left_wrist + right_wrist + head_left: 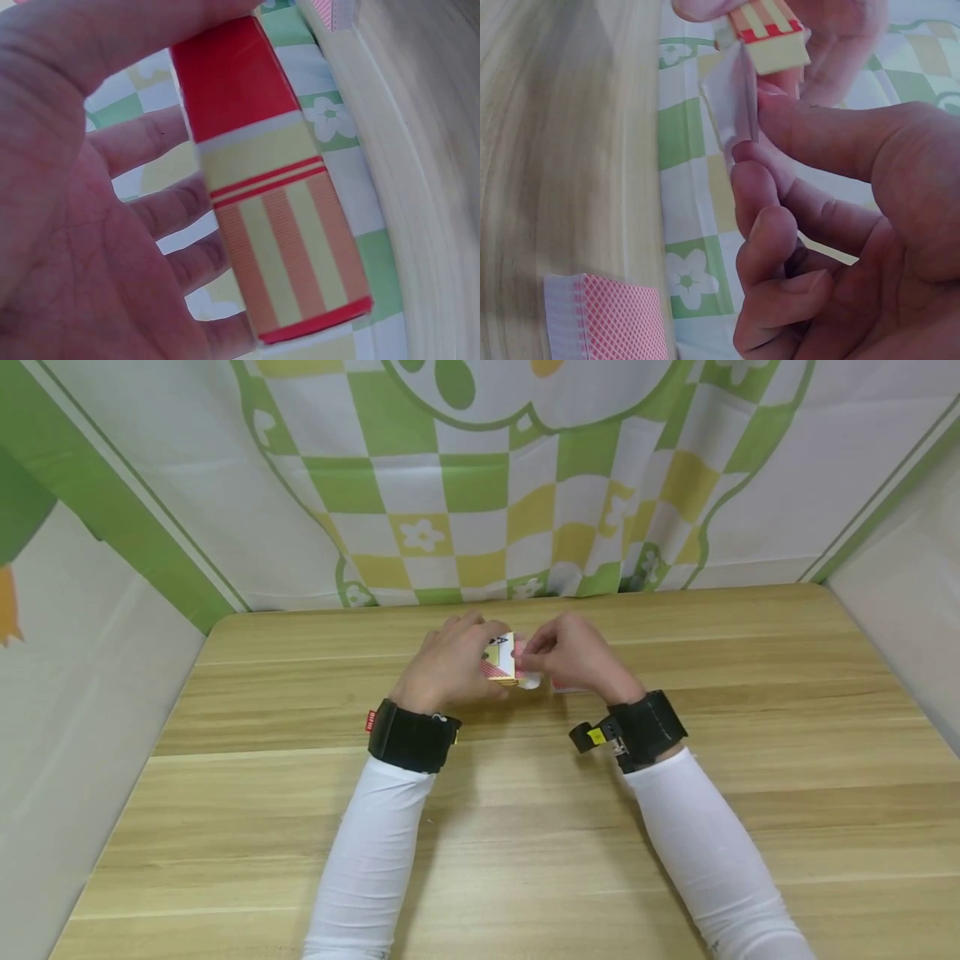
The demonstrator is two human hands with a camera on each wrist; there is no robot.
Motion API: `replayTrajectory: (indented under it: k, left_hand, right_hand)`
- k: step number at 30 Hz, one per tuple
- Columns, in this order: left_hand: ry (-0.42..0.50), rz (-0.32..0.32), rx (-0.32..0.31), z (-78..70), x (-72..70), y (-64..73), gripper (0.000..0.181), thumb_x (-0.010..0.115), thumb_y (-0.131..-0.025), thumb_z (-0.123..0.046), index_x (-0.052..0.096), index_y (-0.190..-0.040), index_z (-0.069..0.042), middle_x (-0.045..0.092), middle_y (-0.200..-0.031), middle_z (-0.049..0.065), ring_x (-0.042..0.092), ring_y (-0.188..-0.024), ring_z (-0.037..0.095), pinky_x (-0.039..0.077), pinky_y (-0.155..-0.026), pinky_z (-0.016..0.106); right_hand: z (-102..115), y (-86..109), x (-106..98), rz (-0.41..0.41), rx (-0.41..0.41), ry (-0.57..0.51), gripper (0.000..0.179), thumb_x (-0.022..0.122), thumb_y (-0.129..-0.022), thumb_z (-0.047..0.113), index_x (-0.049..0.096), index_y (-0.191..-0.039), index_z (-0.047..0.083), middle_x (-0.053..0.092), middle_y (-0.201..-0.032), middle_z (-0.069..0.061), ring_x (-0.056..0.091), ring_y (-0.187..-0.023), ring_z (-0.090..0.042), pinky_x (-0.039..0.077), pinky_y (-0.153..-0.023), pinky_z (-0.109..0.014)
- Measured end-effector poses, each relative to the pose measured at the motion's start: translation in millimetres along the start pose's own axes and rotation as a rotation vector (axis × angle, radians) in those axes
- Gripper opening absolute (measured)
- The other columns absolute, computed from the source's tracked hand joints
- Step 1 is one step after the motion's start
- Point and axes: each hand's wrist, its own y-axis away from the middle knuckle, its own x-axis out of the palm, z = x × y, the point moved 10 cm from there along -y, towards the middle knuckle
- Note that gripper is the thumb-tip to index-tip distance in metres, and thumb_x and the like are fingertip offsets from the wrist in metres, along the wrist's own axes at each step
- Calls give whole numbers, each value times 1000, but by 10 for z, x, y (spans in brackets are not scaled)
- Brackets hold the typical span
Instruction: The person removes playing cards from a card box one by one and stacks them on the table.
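My left hand (453, 664) grips a playing card box (498, 656) just above the table. Its narrow side, red with cream and tan stripes, faces the left wrist view, where thumb and fingers hold the box (262, 180) on either side. At its right end, my right hand (573, 652) pinches a thin white-faced flap (731, 94) between thumb and fingers. Whether a card lies in that pinch too, I cannot tell. Below the right hand, a stack of red-backed playing cards (622, 319) lies on the table, mostly covered by that hand in the head view.
The wood-grain table (480, 860) extends all round the hands. A green, white and yellow checked curtain (480, 485) hangs along its far edge. White walls stand to left and right. Each wrist wears a black strap (408, 737).
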Motion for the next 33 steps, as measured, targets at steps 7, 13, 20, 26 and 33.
replayTrajectory:
  k: [7,13,20,26,33]
  left_hand:
    - [9,-2,-22,48,-10,6,77,80,-62,-40,50,-130,-21,48,-115,-3,43,-104,22,34,-86,45]
    - [14,0,-41,90,-6,13,76,80,-61,-40,51,-129,-21,48,-114,-2,43,-103,21,34,-85,45]
    - [1,5,-43,96,-4,8,77,80,-61,-40,51,-129,-22,48,-112,-2,43,-101,21,35,-83,44]
    - [-9,15,-41,83,20,-5,77,80,-61,-40,50,-129,-22,48,-112,-2,43,-101,21,35,-83,44]
    - [-13,21,-37,57,34,-13,77,80,-61,-40,50,-129,-21,47,-110,-2,42,-100,20,35,-82,43]
  right_hand:
    - [-100,40,-89,23,59,-10,23,71,-77,34,66,-82,12,63,-83,-3,55,-77,-20,44,-65,-33]
    - [-160,76,-197,23,90,37,26,71,-76,37,67,-83,13,63,-83,-4,54,-77,-21,42,-65,-34]
    - [164,114,-301,-51,-175,232,34,77,-68,33,65,-97,18,59,-101,2,51,-96,-18,40,-78,-34]
    - [440,169,-38,83,-448,371,44,78,-66,26,67,-108,20,55,-122,-1,46,-116,-20,35,-93,-36]
    - [454,162,41,91,-469,405,41,76,-68,21,67,-109,20,57,-119,0,49,-114,-18,35,-93,-33]
